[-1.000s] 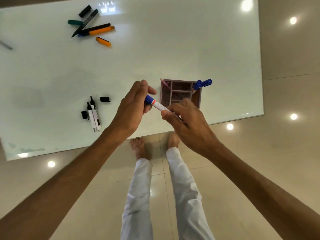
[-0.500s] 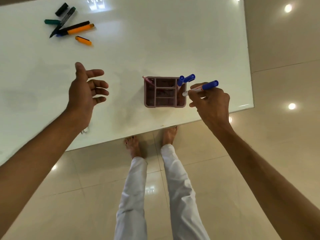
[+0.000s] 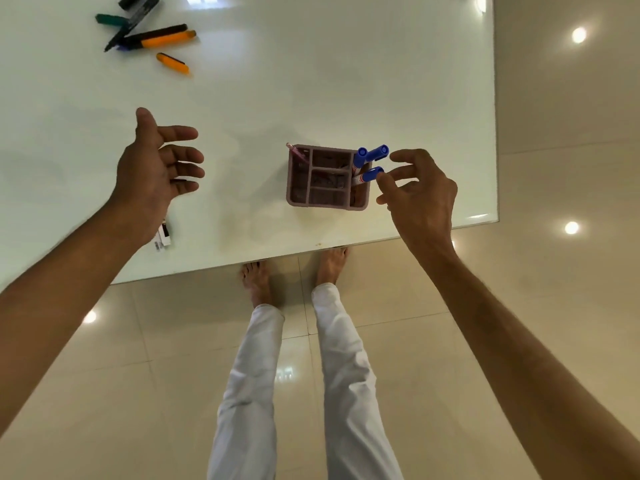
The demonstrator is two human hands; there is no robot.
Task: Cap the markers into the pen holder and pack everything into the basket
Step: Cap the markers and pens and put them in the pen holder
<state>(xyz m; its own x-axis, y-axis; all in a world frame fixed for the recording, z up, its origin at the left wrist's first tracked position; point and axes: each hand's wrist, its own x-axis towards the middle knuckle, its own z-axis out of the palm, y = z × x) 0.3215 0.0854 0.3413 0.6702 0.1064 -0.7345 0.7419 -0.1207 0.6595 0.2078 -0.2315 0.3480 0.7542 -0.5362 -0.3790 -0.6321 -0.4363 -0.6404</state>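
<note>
A mauve pen holder (image 3: 327, 202) with several compartments stands near the table's front edge. Three blue-capped markers (image 3: 372, 154) lean in its right compartment; the nearest blue-capped marker (image 3: 370, 175) touches my fingertips or lies just off them. A pink pen (image 3: 295, 150) sticks out at its left corner. My right hand (image 3: 420, 195) hovers just right of the holder, fingers spread, holding nothing. My left hand (image 3: 157, 168) floats open, palm right, above the table's left side. White markers (image 3: 164, 235) lie partly hidden under my left wrist.
At the far left of the white table (image 3: 311, 71) lie a black-and-orange marker (image 3: 162, 38), a loose orange cap (image 3: 172, 63), a green cap (image 3: 110, 19) and a dark marker (image 3: 133, 20). Beyond the table's front edge are tiled floor and my legs.
My hands capped a blue marker together, then parted. My right hand carried it to the holder, set it in the right compartment and opened. My left hand swung away left.
</note>
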